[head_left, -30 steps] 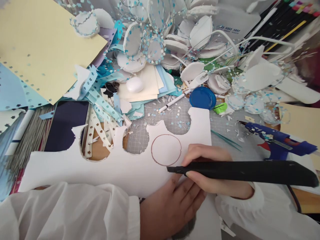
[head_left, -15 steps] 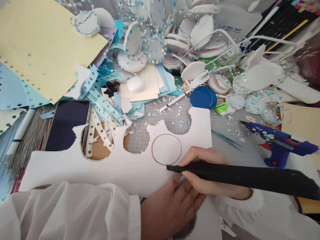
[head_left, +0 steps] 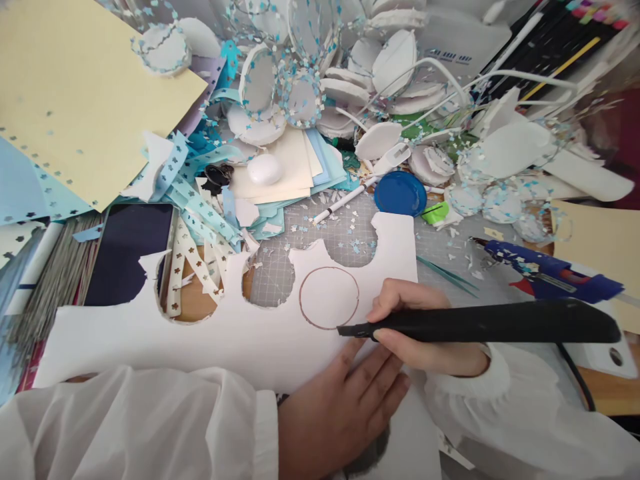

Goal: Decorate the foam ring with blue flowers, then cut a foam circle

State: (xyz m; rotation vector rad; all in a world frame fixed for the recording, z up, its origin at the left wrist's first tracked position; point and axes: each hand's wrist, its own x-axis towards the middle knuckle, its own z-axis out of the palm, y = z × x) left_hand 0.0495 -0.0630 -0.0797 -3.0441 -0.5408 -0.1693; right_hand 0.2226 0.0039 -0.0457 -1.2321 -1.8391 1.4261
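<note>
A white foam board (head_left: 165, 353) lies in front of me, with rounded cut-outs along its far edge. On it is a brown-lined circle (head_left: 329, 298). My right hand (head_left: 420, 327) pinches the narrow front of a black utility knife (head_left: 490, 321), whose thick handle points right. The dark blade tip is at the near edge of the circle; whether it pierces the board I cannot tell. Flat on the board just below rests my left hand (head_left: 345, 413), fingers spread and pressing down. Part of a dark printed picture shows beneath it.
Beyond the board are a blue round lid (head_left: 400, 193), a white marker (head_left: 345, 200), green tweezers (head_left: 447, 275) and a blue glue gun (head_left: 555, 270). White foam discs with star garlands (head_left: 303, 97) crowd the back. A dark phone (head_left: 127, 253) lies left, near paper strips.
The knife tip has shifted slightly right along the circle's near edge, and its handle has swung up and away from me. My left hand stays flat. The whole view has drifted slightly.
</note>
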